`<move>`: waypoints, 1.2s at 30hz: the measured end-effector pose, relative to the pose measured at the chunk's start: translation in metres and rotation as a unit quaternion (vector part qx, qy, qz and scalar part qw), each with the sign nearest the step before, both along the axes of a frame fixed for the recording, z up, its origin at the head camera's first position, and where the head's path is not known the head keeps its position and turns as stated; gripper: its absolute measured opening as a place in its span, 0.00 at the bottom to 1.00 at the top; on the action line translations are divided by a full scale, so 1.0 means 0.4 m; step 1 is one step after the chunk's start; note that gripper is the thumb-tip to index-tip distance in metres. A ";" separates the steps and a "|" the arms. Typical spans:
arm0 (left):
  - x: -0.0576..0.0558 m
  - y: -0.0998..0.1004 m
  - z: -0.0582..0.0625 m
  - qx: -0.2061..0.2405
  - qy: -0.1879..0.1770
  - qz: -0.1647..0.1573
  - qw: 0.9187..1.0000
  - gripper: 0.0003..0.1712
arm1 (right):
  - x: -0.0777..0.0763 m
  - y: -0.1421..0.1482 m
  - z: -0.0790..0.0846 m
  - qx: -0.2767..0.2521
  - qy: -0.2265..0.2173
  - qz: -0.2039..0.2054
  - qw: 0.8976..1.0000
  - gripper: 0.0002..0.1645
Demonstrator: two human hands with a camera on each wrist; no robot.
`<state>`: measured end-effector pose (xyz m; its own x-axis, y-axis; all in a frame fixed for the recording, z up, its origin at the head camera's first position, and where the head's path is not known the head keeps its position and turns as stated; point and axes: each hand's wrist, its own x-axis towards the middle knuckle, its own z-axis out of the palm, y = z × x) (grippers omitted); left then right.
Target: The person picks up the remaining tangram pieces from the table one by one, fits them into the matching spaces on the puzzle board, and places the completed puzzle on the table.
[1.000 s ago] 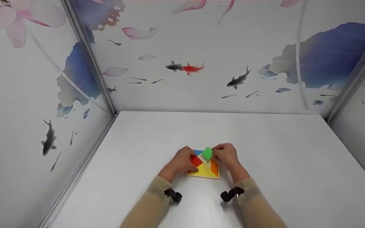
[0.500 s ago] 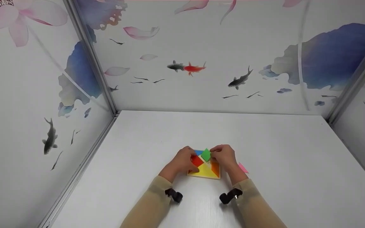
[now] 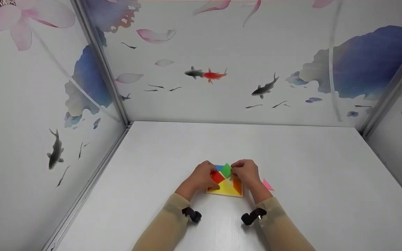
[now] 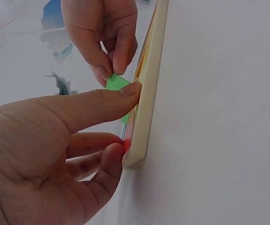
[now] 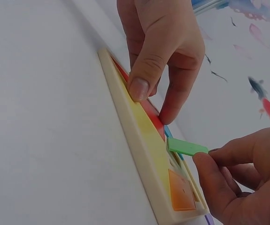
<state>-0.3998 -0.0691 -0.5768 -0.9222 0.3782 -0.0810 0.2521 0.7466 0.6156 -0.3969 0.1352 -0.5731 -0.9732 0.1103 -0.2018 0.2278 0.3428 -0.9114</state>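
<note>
A shallow pale tangram tray (image 5: 132,150) lies on the table with coloured pieces in it: yellow (image 3: 226,189), red (image 3: 217,177), orange (image 3: 237,186) and blue (image 3: 218,168). My left hand (image 3: 200,177) grips the tray's left side; its thumb rests on the yellow piece by the rim and a fingertip touches the red one. Between thumb and index finger my right hand (image 3: 248,170) pinches a green square tangram piece (image 5: 187,146) by one end. The green piece is tilted, its other end at the bare part of the tray beside the red piece.
A pink piece (image 3: 267,185) lies on the white table (image 3: 173,146) just right of my right wrist. A purple edge (image 5: 210,219) shows by the tray's corner in the right wrist view. Printed walls (image 3: 236,101) enclose the back and sides.
My right hand has shifted slightly left and down with the green piece, closer over the tray. The pink piece has come into sight beside the right wrist. My left hand stays put.
</note>
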 end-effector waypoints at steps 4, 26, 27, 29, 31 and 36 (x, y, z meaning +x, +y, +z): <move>0.000 0.000 0.002 0.005 0.005 -0.005 1.000 0.30 | 0.000 -0.002 -0.004 0.012 0.006 0.004 1.000 0.09; 0.001 0.000 0.009 0.003 0.004 -0.007 1.000 0.29 | 0.001 -0.015 -0.006 0.085 0.040 0.018 0.995 0.08; 0.002 0.000 0.009 0.003 0.002 -0.005 1.000 0.29 | 0.001 -0.016 -0.007 0.092 0.044 0.019 0.995 0.08; 0.002 0.000 0.008 0.005 -0.001 -0.002 1.000 0.30 | 0.000 -0.017 -0.010 0.108 0.052 0.023 0.993 0.08; 0.002 0.000 0.008 0.008 -0.005 0.000 1.000 0.30 | -0.001 -0.017 -0.013 0.124 0.062 0.027 0.990 0.08; 0.003 -0.001 0.008 0.016 0.003 -0.005 1.000 0.30 | 0.000 -0.014 -0.023 0.161 0.096 0.035 0.982 0.07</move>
